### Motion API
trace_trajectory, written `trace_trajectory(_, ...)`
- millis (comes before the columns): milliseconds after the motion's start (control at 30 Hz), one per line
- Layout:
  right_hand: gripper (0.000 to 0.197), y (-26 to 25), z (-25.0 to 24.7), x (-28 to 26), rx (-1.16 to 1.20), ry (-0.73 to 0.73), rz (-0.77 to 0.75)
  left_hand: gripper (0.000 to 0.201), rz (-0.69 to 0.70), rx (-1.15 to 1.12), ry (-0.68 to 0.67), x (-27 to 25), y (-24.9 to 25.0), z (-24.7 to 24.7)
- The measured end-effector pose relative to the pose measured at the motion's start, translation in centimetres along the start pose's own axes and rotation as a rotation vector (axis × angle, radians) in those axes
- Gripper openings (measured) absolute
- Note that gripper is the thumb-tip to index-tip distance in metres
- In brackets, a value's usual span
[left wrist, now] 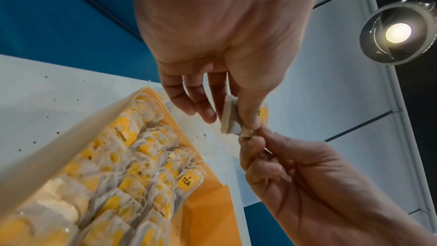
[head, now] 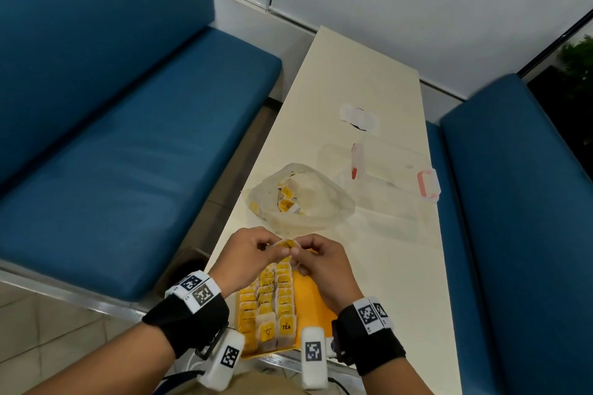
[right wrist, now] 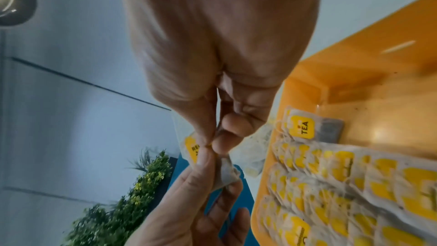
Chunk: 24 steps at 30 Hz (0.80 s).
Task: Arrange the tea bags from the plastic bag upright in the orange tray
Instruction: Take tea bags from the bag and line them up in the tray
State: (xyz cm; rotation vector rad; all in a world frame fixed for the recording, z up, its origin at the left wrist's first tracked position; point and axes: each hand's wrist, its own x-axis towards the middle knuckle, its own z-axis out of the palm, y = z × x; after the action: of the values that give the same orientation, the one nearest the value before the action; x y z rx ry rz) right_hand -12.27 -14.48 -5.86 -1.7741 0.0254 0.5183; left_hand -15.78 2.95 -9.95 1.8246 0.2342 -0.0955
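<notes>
I hold one tea bag (head: pixel 286 244) with a yellow tag between both hands, just above the far end of the orange tray (head: pixel 309 293). My left hand (head: pixel 278 249) pinches its paper pouch (left wrist: pixel 229 117) with thumb and forefinger. My right hand (head: pixel 296 253) pinches the other corner (right wrist: pixel 227 173), thumb against forefinger. Several tea bags (head: pixel 272 295) stand upright in rows along the tray's left side; its right side (left wrist: pixel 208 205) is bare. The crumpled clear plastic bag (head: pixel 300 199) lies just beyond the tray with a few tea bags inside.
A clear plastic box (head: pixel 385 170) with red-clipped lid pieces (head: pixel 428 186) sits beyond the bag to the right, and a white wrapper (head: pixel 359 119) lies farther back. The narrow cream table (head: pixel 401 266) runs between two blue benches (head: pixel 128 170).
</notes>
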Motion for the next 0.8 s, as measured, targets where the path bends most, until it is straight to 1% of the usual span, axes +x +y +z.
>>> trace_trajectory(67,0.006,0.3,-0.2,-0.1,0.077,0.017,0.021,0.010,-0.002,0.013,0.007,-0.1,0.0,-0.1)
trace_trajectory(133,0.006,0.5,-1.1,0.0,0.035,0.061,0.030,0.017,-0.006,0.037,0.043,-0.2,-0.2,-0.7)
trace_trajectory(200,0.004,1.0,-2.3,0.0,-0.151,0.095,0.055,0.023,-0.031,0.101,0.103,-0.2,-0.9,-1.6)
trace_trajectory(267,0.012,1.9,-3.1,0.1,-0.353,0.081,0.110,0.030,-0.088,0.188,0.148,-0.3,-2.2,-2.5)
trace_trajectory(367,0.024,3.5,-3.1,0.3,-0.614,0.018,0.191,0.038,-0.173,0.286,0.107,-0.4,-4.3,-3.1)
trace_trajectory(467,0.023,4.3,-1.9,1.0,-0.848,-0.006,0.196,0.037,-0.195,0.280,0.056,-0.5,-5.7,-2.8)
trace_trajectory(533,0.025,4.6,-1.1,1.6,-0.885,0.001,0.214,0.037,-0.189,0.261,0.053,-0.5,-6.0,-2.6)
trace_trajectory(633,0.022,4.8,-0.5,2.3,-0.866,0.061,0.248,0.037,-0.185,0.256,0.047,-0.5,-5.9,-2.7)
trace_trajectory(800,0.025,4.4,-0.3,3.2,-0.860,0.142,0.223,0.038,-0.187,0.255,0.024,-0.5,-6.0,-3.0)
